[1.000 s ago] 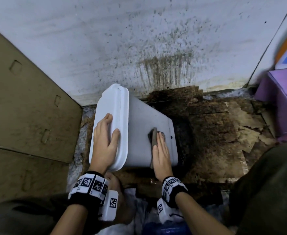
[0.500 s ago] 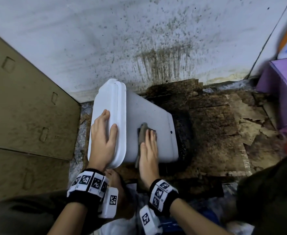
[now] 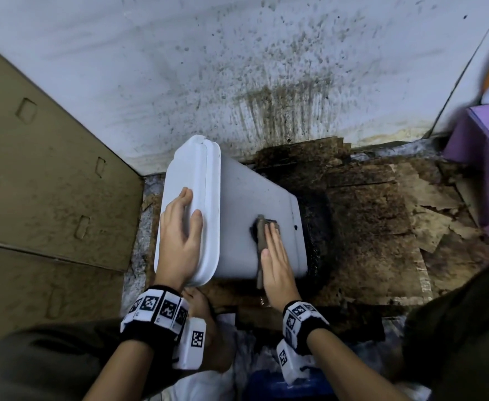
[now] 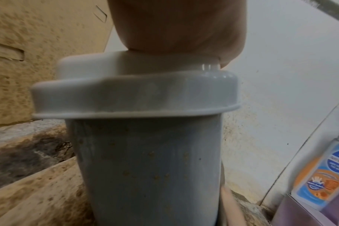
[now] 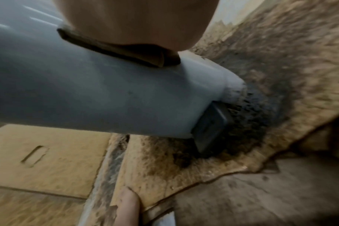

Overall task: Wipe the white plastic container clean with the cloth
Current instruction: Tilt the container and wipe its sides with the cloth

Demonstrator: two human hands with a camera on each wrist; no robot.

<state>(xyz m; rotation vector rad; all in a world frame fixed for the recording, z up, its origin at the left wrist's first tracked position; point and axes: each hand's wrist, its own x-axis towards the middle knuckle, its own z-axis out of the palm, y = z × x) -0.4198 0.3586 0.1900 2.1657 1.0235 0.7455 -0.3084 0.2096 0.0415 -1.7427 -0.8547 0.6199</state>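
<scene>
The white plastic container point(image 3: 246, 204) lies tilted on its side on dirty cardboard, lid end to the left, base to the right. My left hand point(image 3: 179, 233) rests flat on the lid point(image 4: 126, 91) with straight fingers, steadying it. My right hand point(image 3: 275, 256) lies flat on the upper side wall and presses a folded brown cloth point(image 3: 262, 233) against it. The cloth point(image 5: 118, 50) shows as a dark folded edge under my palm. The near wall point(image 4: 149, 160) carries small brown specks. A dark pad point(image 5: 211, 130) sits under the container's base.
A spattered white wall point(image 3: 237, 68) stands close behind. Brown cardboard panels point(image 3: 35, 198) line the left. Stained, torn cardboard point(image 3: 382, 212) covers the floor to the right. A purple box point(image 3: 486, 157) sits at the far right. My bare foot point(image 3: 199, 308) is just below the container.
My right hand slid the cloth left across the container's side half a second ago, then back right toward the base. The left hand stayed on the lid.
</scene>
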